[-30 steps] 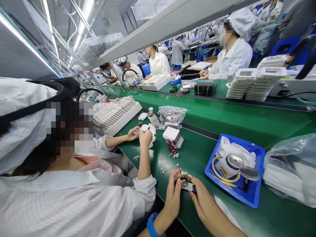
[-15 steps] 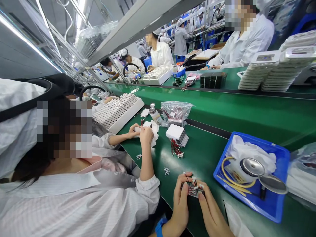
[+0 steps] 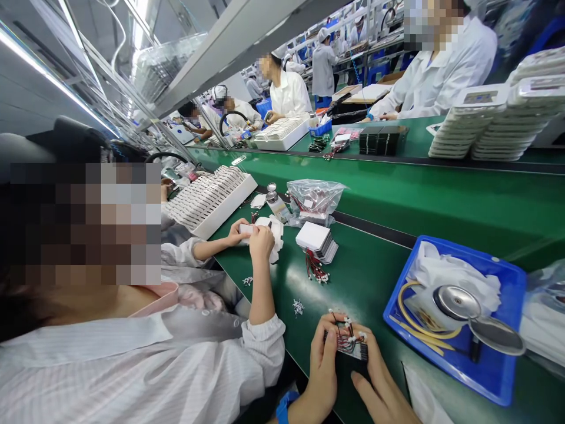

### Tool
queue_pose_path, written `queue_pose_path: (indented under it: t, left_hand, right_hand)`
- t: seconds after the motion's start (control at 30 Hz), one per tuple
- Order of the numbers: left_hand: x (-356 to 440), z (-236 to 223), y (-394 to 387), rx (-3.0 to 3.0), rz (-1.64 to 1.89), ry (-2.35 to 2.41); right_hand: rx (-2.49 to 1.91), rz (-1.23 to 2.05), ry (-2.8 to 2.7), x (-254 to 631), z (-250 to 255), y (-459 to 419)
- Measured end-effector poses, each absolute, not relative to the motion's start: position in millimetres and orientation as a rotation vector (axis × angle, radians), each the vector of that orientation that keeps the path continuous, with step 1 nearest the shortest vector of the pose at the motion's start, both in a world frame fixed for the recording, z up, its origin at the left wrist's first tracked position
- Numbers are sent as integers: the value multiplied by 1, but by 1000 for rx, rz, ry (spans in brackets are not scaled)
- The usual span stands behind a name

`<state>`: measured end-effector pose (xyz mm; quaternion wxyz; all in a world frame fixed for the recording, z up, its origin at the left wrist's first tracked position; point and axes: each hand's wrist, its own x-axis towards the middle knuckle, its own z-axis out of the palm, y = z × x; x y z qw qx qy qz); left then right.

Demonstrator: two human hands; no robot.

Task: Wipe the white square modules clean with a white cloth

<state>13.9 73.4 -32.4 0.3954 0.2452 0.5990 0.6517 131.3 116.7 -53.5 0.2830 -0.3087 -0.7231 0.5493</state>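
Between my two hands stands a small stack of flat wired packs point(image 3: 351, 346), which look like battery packs. Red and black leads with white connectors stick up from its top. My left hand point(image 3: 323, 362) is closed around its left end, thumb along the near side. The fingers of my right hand point(image 3: 376, 368) wrap the right end, while that thumb is lifted off and apart from the stack. Just beyond my left hand is a little pile of small white pieces point(image 3: 298, 307). Farther off lies a white-topped stack of packs point(image 3: 315, 238) with red leads.
To the right, a blue tray point(image 3: 498, 386) carries a metal-lidded dispenser, yellow tubing and white cloth. A co-worker's hands point(image 3: 260, 238) work at left over white tissue. Behind are a pump bottle point(image 3: 276, 203), a clear bag point(image 3: 315, 197) and a white box point(image 3: 220, 212) of parts.
My right thumb has come off the stack and moved down, baring more of the stack's near side. The co-worker's head has shifted, and the view has tilted slightly.
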Motion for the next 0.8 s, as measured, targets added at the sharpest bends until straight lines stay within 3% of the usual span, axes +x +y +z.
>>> queue_pose_path:
  t: [0.37,0.8]
  left_hand:
    - [14,-32,75,642,1657,1528]
    - [32,6,69,775,1465,1456]
  right_hand:
    - [-961,1563,-1865,123,-54,118]
    - [-1110,1645,-1653,132,-2,143]
